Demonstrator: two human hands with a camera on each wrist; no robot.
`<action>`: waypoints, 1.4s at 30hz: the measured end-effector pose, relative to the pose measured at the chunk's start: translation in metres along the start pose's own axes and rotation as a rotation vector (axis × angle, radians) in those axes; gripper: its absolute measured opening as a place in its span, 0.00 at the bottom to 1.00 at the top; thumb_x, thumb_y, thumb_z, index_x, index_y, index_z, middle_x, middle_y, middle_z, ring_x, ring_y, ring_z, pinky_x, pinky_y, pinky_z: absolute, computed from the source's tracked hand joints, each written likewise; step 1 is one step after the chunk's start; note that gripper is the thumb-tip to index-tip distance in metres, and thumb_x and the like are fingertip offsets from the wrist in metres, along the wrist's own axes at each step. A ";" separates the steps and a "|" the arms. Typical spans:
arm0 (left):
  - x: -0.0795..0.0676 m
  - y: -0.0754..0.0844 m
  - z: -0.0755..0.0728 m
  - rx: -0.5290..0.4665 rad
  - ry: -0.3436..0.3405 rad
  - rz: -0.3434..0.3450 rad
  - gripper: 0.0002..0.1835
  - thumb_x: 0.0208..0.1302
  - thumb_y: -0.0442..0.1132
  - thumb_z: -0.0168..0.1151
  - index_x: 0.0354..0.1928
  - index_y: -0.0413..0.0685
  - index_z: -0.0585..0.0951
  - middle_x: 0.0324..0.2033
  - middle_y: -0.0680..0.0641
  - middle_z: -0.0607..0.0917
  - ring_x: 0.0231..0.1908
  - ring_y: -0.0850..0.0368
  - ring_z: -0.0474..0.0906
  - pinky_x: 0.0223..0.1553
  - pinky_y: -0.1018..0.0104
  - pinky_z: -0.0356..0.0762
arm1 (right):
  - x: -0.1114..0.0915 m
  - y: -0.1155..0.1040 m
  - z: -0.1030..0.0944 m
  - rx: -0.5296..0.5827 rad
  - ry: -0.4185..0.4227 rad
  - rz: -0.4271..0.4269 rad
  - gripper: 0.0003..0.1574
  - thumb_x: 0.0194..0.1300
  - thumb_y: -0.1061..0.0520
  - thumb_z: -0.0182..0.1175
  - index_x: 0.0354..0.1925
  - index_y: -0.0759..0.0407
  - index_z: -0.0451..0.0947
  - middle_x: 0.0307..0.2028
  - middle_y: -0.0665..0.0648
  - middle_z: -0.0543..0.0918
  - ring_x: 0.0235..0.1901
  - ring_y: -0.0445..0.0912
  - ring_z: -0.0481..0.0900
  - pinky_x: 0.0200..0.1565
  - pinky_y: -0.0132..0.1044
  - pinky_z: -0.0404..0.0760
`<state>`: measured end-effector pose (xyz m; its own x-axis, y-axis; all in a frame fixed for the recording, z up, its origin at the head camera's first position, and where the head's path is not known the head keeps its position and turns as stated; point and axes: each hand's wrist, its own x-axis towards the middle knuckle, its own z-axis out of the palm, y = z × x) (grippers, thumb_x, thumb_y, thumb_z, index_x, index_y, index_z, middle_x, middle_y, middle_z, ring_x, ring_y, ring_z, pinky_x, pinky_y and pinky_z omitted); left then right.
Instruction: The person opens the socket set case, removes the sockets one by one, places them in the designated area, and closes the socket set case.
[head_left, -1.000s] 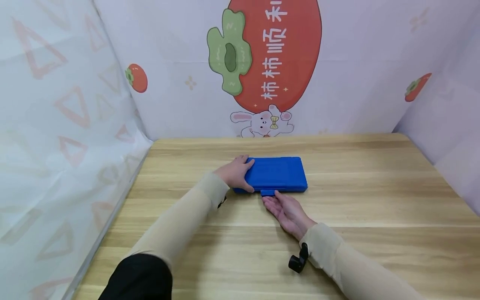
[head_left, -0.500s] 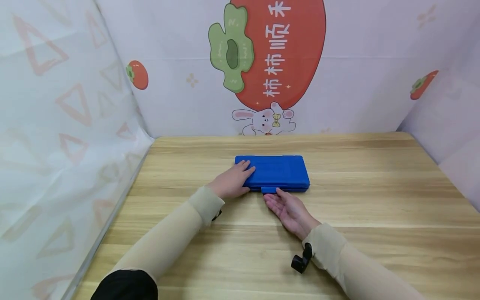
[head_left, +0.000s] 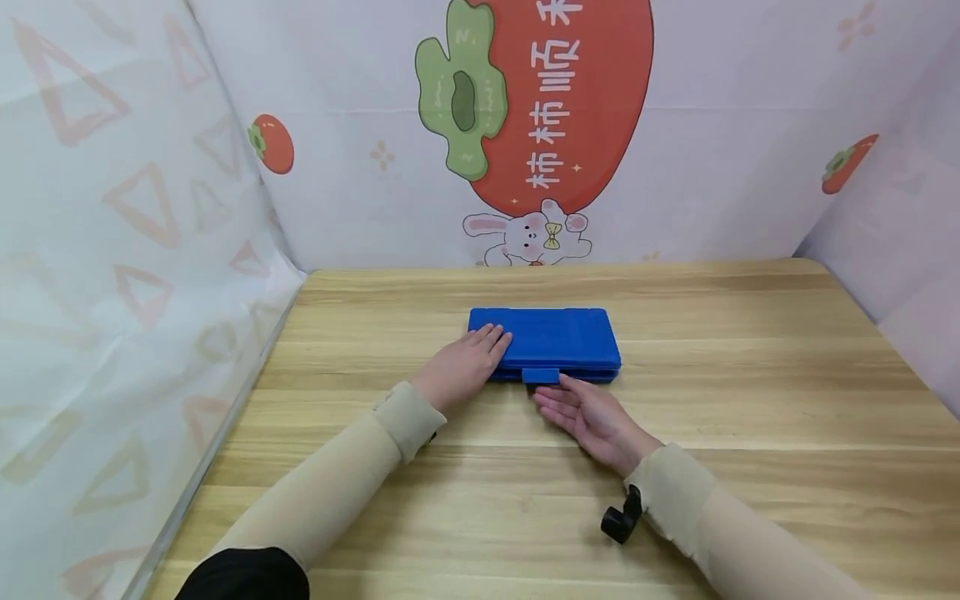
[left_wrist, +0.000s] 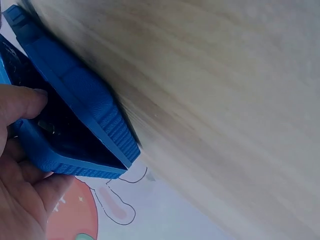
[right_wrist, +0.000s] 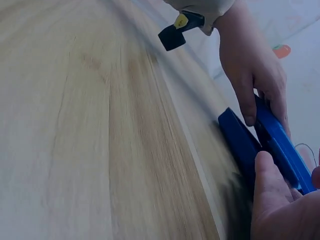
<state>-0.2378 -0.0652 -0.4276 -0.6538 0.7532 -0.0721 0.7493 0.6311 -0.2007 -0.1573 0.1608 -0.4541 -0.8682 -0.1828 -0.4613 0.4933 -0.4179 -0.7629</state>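
A flat blue plastic case (head_left: 570, 333) lies on the table, its front latch (head_left: 541, 376) flipped outward. My left hand (head_left: 465, 367) is at its left front corner, fingers over the lid. In the left wrist view the lid (left_wrist: 37, 147) stands partly raised from the base (left_wrist: 80, 82), with the left thumb in the gap and fingers outside it. The interior looks dark, its contents mostly hidden. My right hand (head_left: 600, 421) is palm up at the front, thumb beside the latch, fingers nearly straight. In the right wrist view its thumb (right_wrist: 267, 175) rests along the case's front edge.
The wooden table (head_left: 487, 517) ends at a back edge just behind the case. Patterned white cloth (head_left: 345, 192) hangs behind and at both sides. Black camera mounts (head_left: 621, 518) stick out from the wrists.
My left hand has shifted from spread fingers at the case's left end to its front corner, fingers together. The front gap under the lid has widened. My right hand has slid slightly right.
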 end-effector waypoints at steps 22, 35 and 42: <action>0.001 -0.022 -0.016 -0.418 0.107 -0.089 0.27 0.77 0.39 0.61 0.73 0.38 0.72 0.72 0.38 0.72 0.72 0.43 0.67 0.71 0.52 0.65 | -0.022 -0.040 -0.042 -1.417 0.099 -0.452 0.30 0.78 0.52 0.57 0.68 0.72 0.73 0.15 0.56 0.73 0.19 0.50 0.73 0.26 0.42 0.71; 0.000 -0.041 -0.007 -0.624 0.404 -0.234 0.21 0.72 0.47 0.68 0.59 0.40 0.84 0.58 0.41 0.85 0.58 0.45 0.81 0.60 0.52 0.77 | -0.014 -0.045 -0.052 -1.442 0.141 -0.465 0.22 0.78 0.55 0.56 0.60 0.67 0.82 0.59 0.71 0.81 0.53 0.62 0.81 0.53 0.60 0.78; 0.004 -0.046 -0.006 -0.780 0.473 -0.289 0.23 0.75 0.45 0.64 0.63 0.37 0.81 0.57 0.40 0.85 0.44 0.45 0.81 0.52 0.53 0.79 | -0.013 -0.044 -0.052 -1.488 0.122 -0.503 0.18 0.76 0.58 0.58 0.56 0.67 0.84 0.56 0.70 0.83 0.59 0.66 0.79 0.60 0.63 0.74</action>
<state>-0.2747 -0.0899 -0.4125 -0.8420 0.4382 0.3147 0.5367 0.6213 0.5710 -0.1645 0.2274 -0.4378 -0.9798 -0.1998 -0.0094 -0.1613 0.8170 -0.5536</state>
